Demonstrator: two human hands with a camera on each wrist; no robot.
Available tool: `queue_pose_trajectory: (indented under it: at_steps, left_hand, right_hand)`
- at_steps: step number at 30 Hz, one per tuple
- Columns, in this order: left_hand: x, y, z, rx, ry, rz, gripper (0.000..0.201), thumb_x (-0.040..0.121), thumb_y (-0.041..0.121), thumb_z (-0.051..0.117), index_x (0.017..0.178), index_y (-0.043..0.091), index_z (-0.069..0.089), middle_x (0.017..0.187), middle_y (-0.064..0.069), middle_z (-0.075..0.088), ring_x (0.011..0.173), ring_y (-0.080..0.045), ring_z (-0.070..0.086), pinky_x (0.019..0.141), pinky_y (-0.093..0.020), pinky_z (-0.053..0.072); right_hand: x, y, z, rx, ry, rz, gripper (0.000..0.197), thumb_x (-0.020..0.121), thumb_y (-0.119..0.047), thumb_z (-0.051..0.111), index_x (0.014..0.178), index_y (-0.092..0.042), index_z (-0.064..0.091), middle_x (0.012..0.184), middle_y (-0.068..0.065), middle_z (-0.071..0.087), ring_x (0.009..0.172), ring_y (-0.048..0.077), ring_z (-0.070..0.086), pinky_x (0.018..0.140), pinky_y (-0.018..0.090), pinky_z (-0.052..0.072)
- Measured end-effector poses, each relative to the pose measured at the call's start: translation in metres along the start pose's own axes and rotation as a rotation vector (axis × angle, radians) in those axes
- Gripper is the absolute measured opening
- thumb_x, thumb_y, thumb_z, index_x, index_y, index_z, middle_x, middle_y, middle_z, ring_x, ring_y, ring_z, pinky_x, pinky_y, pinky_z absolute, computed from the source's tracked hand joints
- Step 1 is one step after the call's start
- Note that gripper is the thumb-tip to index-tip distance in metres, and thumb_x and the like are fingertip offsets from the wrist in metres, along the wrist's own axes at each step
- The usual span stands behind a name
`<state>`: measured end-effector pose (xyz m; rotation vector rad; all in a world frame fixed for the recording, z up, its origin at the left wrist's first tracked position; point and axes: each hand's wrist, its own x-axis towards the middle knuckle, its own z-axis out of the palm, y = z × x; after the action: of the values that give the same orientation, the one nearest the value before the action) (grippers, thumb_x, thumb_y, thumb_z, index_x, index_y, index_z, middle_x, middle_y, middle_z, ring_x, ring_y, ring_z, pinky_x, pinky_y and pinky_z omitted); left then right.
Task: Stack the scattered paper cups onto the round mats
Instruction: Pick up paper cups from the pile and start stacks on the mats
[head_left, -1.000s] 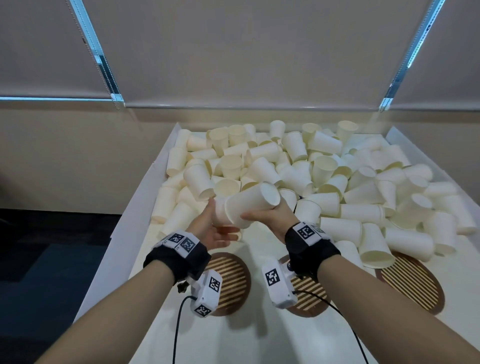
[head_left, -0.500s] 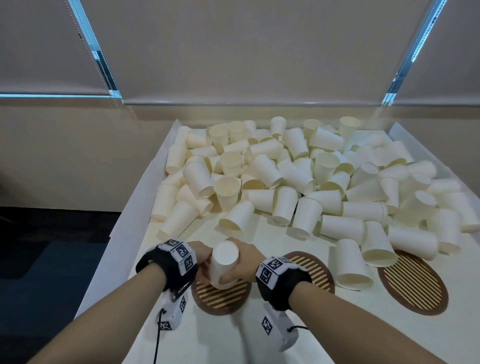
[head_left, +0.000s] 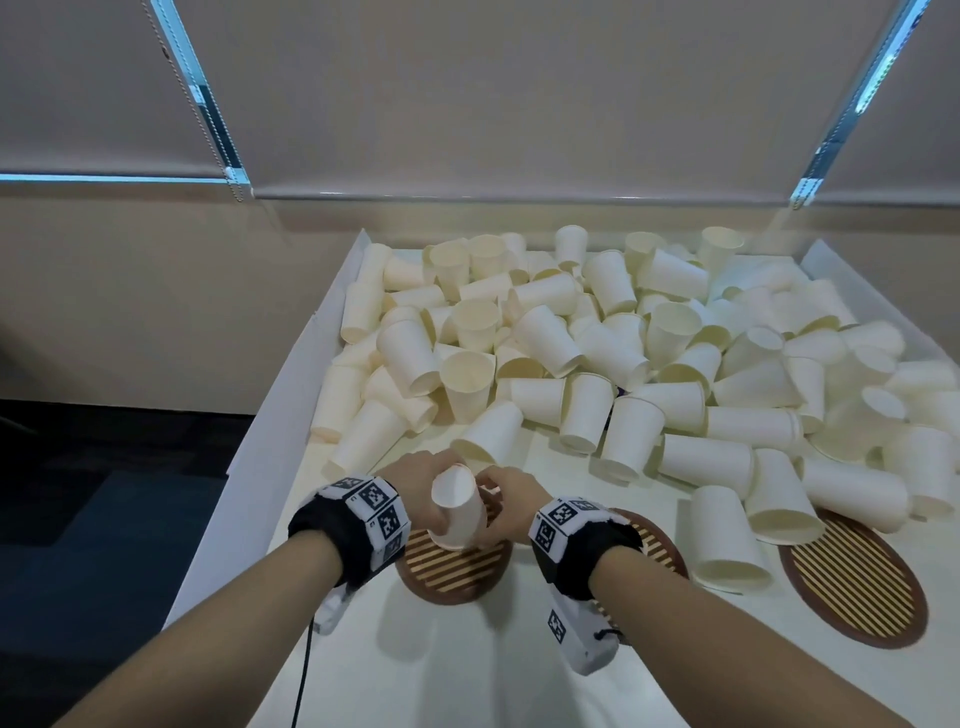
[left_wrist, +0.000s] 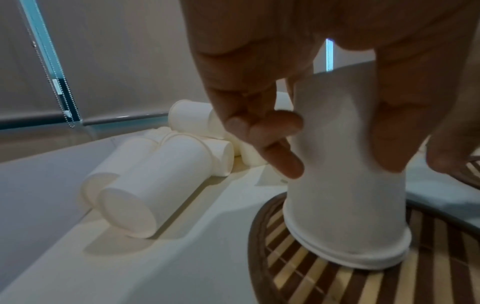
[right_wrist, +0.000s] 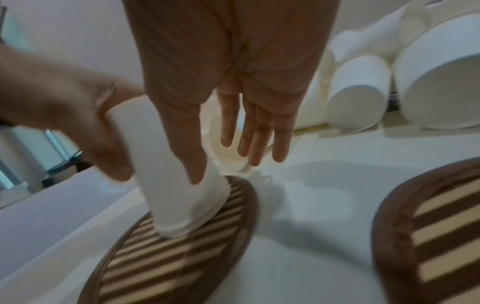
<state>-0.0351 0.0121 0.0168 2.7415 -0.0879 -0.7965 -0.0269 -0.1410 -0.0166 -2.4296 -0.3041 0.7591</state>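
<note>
A short stack of nested white paper cups (head_left: 457, 512) stands mouth down on the leftmost round striped mat (head_left: 452, 571). My left hand (head_left: 415, 483) grips the stack from the left, thumb and curled fingers on its wall (left_wrist: 345, 195). My right hand (head_left: 506, 499) is on the stack's right side with straight fingers, only its thumb lying against the cups (right_wrist: 176, 185). In the wrist views the stack's rim rests on the mat (left_wrist: 337, 283) (right_wrist: 168, 257).
A large pile of loose paper cups (head_left: 623, 353) fills the far half of the white table. Two more striped mats lie to the right, a middle one (head_left: 649, 540) and a right one (head_left: 852, 582). An upside-down cup (head_left: 727, 535) stands between them. The table's raised left wall (head_left: 291, 374) borders the dark floor.
Both hands carried the cups from mid-air near the pile down to the left mat and turned them mouth down. The right hand's fingers have straightened off the stack.
</note>
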Motion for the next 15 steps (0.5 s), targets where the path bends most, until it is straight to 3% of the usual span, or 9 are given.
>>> queue_pose_trajectory:
  at_steps: [3,8,11,13,15]
  left_hand:
    - [0.004,-0.002,-0.004,0.045,-0.028,0.001,0.069,0.071,0.012,0.071,0.129,0.031,0.04,0.122,-0.002,0.054,0.11,-0.024,0.054,0.09,-0.036,0.049]
    - [0.014,0.004,-0.026,0.117,-0.068,0.047,0.057,0.081,-0.005,0.054,0.13,0.022,0.047,0.13,-0.002,0.053,0.118,-0.021,0.051,0.083,-0.021,0.038]
    - [0.024,0.009,-0.049,0.012,0.112,0.047,0.043,0.084,-0.006,0.046,0.118,0.016,0.059,0.119,-0.003,0.058,0.108,-0.017,0.054,0.084,-0.021,0.04]
    - [0.033,0.012,-0.06,-0.055,0.199,0.083,0.032,0.083,-0.001,0.055,0.11,0.014,0.065,0.105,-0.002,0.057,0.099,-0.015,0.054,0.08,-0.02,0.039]
    - [0.042,0.016,-0.064,-0.047,0.177,0.122,0.023,0.082,0.007,0.064,0.103,0.013,0.068,0.099,0.0,0.055,0.094,-0.012,0.052,0.081,-0.022,0.041]
  right_hand:
    - [0.003,0.013,-0.016,0.042,0.052,0.06,0.055,0.078,-0.015,0.069,0.13,-0.013,0.05,0.132,0.005,0.051,0.119,0.02,0.052,0.094,0.025,0.043]
    - [0.008,0.029,-0.035,0.115,0.18,0.143,0.031,0.084,-0.016,0.06,0.115,-0.01,0.06,0.118,0.007,0.061,0.094,0.016,0.055,0.082,0.023,0.045]
    - [0.012,0.028,-0.043,0.109,0.172,0.239,0.037,0.085,-0.03,0.058,0.119,-0.015,0.058,0.115,0.004,0.062,0.101,0.018,0.059,0.086,0.025,0.047]
    - [0.017,0.025,-0.047,0.055,0.143,0.293,0.045,0.083,-0.044,0.052,0.123,-0.023,0.055,0.114,0.0,0.065,0.102,0.018,0.061,0.092,0.03,0.048]
    - [0.019,0.019,-0.049,-0.004,0.104,0.32,0.051,0.086,-0.051,0.044,0.13,-0.026,0.048,0.116,0.0,0.066,0.104,0.019,0.062,0.094,0.034,0.048]
